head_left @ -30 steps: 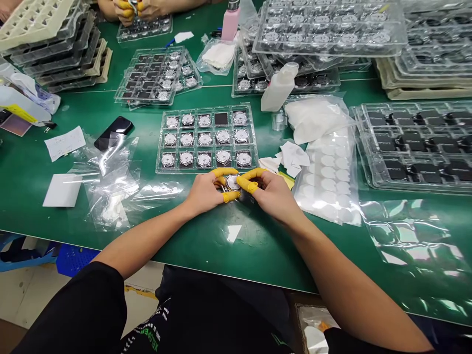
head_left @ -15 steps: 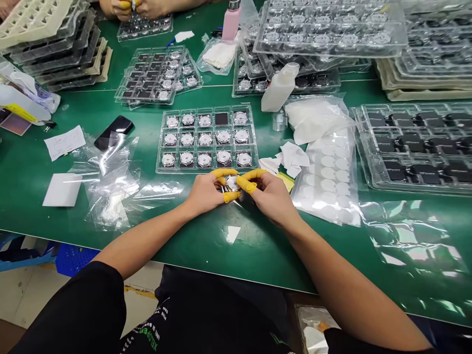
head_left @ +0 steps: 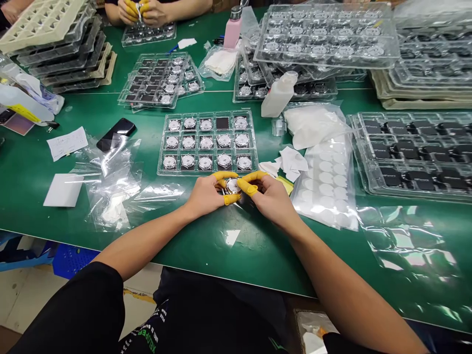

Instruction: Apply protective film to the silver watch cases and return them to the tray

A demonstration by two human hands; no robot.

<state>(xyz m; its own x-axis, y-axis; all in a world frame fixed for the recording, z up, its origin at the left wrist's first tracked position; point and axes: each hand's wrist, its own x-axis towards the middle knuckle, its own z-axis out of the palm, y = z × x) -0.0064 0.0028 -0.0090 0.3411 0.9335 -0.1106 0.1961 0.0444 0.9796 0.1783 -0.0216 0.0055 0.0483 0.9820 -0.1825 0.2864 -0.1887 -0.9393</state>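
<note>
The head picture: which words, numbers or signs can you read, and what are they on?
"ELOPE": green letters on the black clothing; the letters at its ends are unclear.
White letters beside it: too blurred to read.
White note: marks too faint to read.
Held watch: dial too small to read.
Black pads at right: pale marks too small to read.

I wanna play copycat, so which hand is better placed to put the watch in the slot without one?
Probably the left hand. Both grip the watch, but the left sits nearer the slot in the tray; the right hand is farther right.
</note>
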